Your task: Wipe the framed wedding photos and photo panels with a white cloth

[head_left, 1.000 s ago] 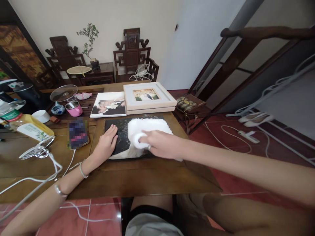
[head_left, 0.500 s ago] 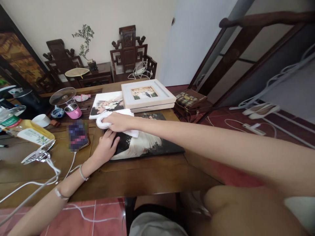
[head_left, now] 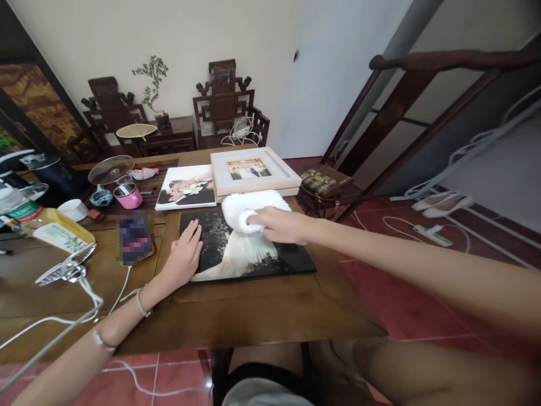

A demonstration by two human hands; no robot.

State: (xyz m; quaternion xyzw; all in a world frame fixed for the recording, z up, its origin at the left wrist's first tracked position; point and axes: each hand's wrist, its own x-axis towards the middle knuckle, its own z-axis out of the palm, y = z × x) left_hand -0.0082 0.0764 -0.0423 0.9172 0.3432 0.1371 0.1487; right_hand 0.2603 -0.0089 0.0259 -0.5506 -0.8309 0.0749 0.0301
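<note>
A dark photo panel showing a white dress lies flat on the wooden table. My left hand rests flat on its left edge, fingers stretched out. In my right hand is a bunched white cloth, pressed onto the far part of the panel. The cloth hides part of the picture. Just behind the panel are a white-edged photo print and a pale framed photo box.
Left of the panel lie a phone with a white cable, a silver hair clip, an oil bottle, a pink cup and a small blue-and-white pot. A brown handbag sits beyond the table's right edge, near a wooden chair.
My right hand has slid the white cloth rightward across the panel, from its left edge to the far middle. My left hand stays at the left edge, its fingers now more visible.
</note>
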